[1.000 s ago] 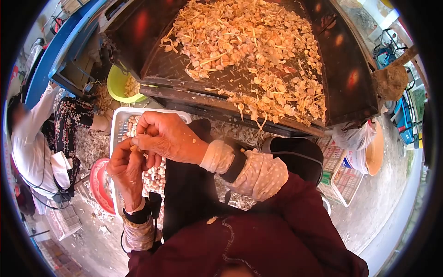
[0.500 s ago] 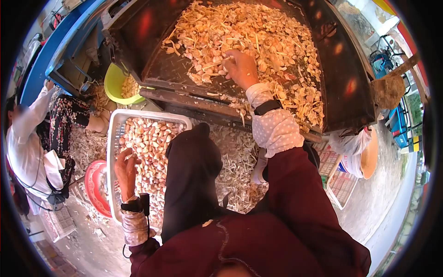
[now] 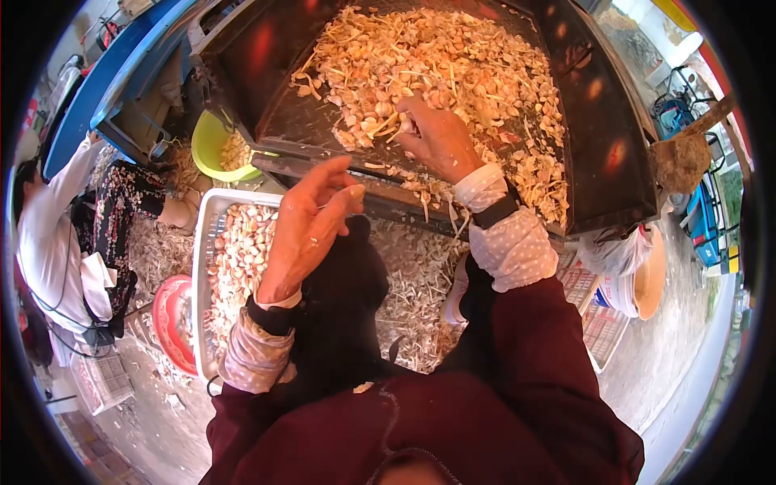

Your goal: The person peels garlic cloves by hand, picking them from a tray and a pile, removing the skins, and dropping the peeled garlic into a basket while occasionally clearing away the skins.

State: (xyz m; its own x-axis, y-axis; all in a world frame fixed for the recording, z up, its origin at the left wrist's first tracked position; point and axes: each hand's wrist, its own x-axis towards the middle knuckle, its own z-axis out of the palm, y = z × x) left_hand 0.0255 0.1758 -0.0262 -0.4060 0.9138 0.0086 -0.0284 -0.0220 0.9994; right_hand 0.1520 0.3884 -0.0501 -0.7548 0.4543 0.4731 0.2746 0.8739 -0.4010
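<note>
My right hand (image 3: 440,139) is at the front of the dark metal trough (image 3: 307,133), thumb and fingers pinched around a pale garlic clove (image 3: 406,125). Beyond it spreads a heap of garlic cloves (image 3: 469,61) mixed with dry skins and stalks. My left hand (image 3: 311,218) hangs over my lap, before the trough's front edge, fingers apart with nothing seen in them. Below and left of that hand, a white plastic basket (image 3: 200,279) holds many loose garlic cloves (image 3: 238,250), partly hidden by my arm.
At the left, another person (image 3: 61,230) sits with one arm reaching forward to a blue machine (image 3: 105,89). A green bowl (image 3: 208,149) of cloves and a red basin (image 3: 171,323) are nearby. Loose skins (image 3: 412,299) cover the floor. A white bucket (image 3: 618,293) stands at right.
My left hand has risen from the cloves in the basket and moved right, toward the trough. My right hand stays at the heap, now with a garlic clove visible between its fingers.
</note>
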